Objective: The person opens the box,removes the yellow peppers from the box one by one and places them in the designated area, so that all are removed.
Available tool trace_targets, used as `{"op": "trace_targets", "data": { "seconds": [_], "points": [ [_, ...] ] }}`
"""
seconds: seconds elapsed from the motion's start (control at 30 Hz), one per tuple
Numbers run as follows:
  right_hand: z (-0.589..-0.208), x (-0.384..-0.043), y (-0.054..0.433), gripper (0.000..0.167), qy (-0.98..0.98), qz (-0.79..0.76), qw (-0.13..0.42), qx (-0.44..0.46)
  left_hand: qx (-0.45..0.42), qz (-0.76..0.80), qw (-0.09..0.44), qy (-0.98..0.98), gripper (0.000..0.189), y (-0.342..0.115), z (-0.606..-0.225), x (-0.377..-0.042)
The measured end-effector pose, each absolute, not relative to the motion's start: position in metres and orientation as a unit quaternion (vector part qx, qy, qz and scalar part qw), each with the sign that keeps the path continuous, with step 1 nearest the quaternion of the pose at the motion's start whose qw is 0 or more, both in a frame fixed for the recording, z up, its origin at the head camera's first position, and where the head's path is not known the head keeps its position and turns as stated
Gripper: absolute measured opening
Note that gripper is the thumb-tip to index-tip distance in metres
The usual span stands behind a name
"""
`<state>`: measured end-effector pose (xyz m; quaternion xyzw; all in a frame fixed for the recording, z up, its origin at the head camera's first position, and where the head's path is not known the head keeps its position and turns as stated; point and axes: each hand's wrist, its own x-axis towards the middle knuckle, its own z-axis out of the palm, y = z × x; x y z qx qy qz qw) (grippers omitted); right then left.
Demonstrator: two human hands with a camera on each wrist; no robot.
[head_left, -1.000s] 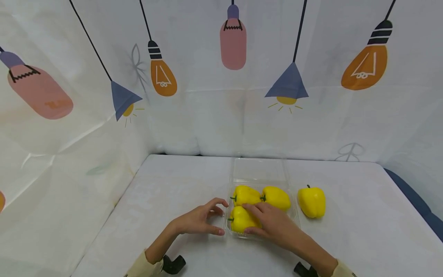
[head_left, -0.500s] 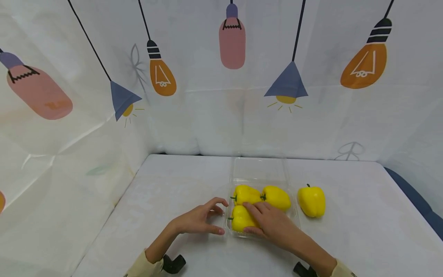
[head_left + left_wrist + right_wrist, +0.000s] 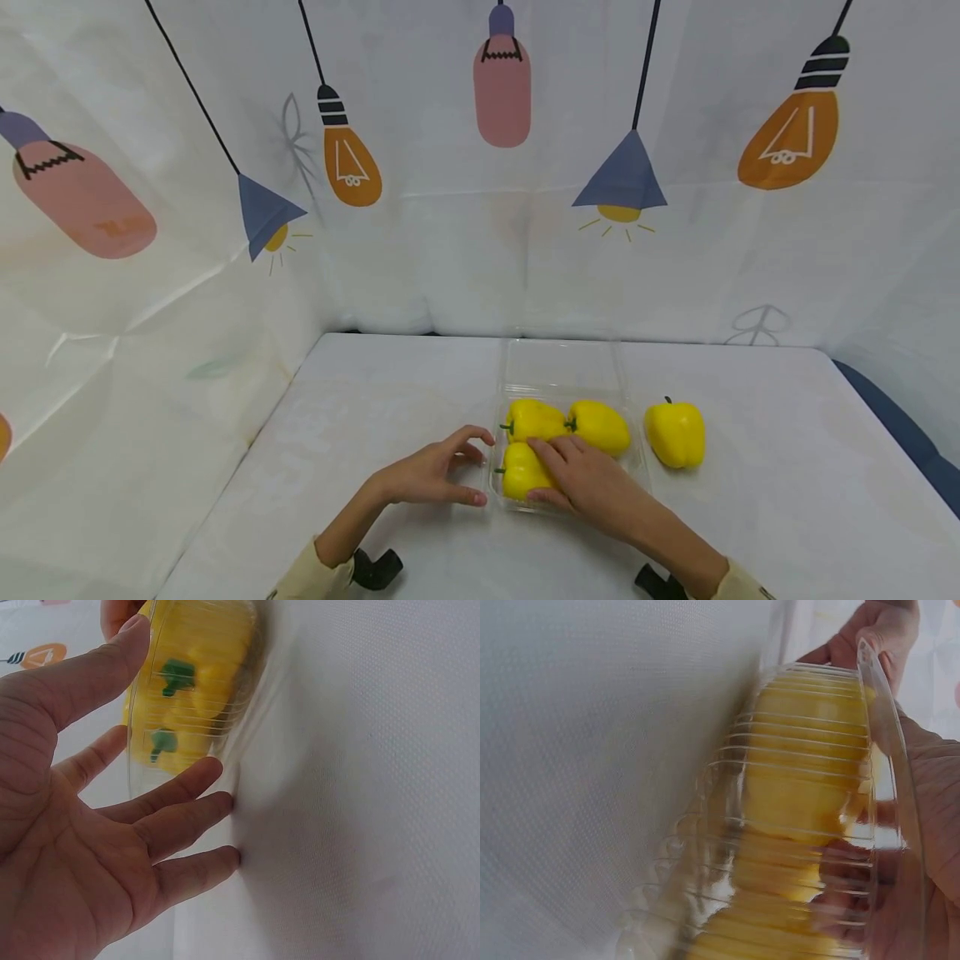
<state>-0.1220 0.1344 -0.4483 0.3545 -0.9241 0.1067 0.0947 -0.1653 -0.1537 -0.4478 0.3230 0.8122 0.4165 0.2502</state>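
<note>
Change since one second ago: slight. The fingers of the right hand (image 3: 600, 492) cover a little more of the front pepper (image 3: 523, 475); the left hand (image 3: 427, 477), the other peppers and the box (image 3: 639, 462) keep their places.

Box: one, clear plastic, ribbed walls, on a white table (image 3: 375, 383); lid (image 3: 562, 365) open, laid back toward the cloth (image 3: 465, 250).

Peppers, yellow, green-stemmed: four. Three lie in the box, stems to the left: the front pepper, the rear-left pepper (image 3: 534, 419) and the rear-right pepper (image 3: 598, 427). The loose pepper (image 3: 675, 435) stands on the table just right of the box, stem up.

Right hand: grips the front pepper, fingers over its top, thumb on the near side; fingers visible through the wall in the right wrist view.

Left hand: open, fingers spread, beside the box's left wall, holding nothing; contact with the wall cannot be told.

Sleeves: two, cream (image 3: 318, 573), with short dark marks too small to read.

Printed matter: cloth, white, with orange bulbs (image 3: 352, 167), blue shades (image 3: 621, 173) and pink lamps (image 3: 502, 96).
</note>
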Motion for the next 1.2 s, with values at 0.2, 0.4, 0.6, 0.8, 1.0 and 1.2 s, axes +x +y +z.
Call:
{"op": "trace_targets", "data": {
  "seconds": [0.2, 0.4, 0.6, 0.8, 1.0, 1.2],
  "points": [
    [-0.4477, -0.1235, 0.1338, 0.065, -0.924, 0.111, 0.091, 0.355, 0.322, 0.415, 0.25, 0.813, 0.07, -0.1534, -0.4472, -0.1658],
    [-0.4462, -0.1241, 0.1347, 0.065, -0.925, 0.119, 0.08, 0.353, 0.32, 0.417, 0.25, 0.813, 0.07, -0.153, -0.446, -0.1656],
    [-0.4455, -0.1259, 0.1351, 0.064, -0.923, 0.127, 0.071, 0.355, 0.323, 0.414, 0.243, 0.815, 0.07, -0.1532, -0.4462, -0.1649],
    [-0.4479, -0.1267, 0.1364, 0.063, -0.92, 0.135, 0.074, 0.36, 0.329, 0.415, 0.242, 0.813, 0.07, -0.1536, -0.4471, -0.1647],
    [-0.4482, -0.1263, 0.1363, 0.064, -0.92, 0.141, 0.073, 0.358, 0.329, 0.415, 0.245, 0.812, 0.07, -0.1534, -0.4469, -0.1649],
    [-0.4481, -0.1253, 0.1364, 0.071, -0.925, 0.142, 0.058, 0.348, 0.324, 0.415, 0.249, 0.813, 0.071, -0.1533, -0.4469, -0.1649]
  ]
}}
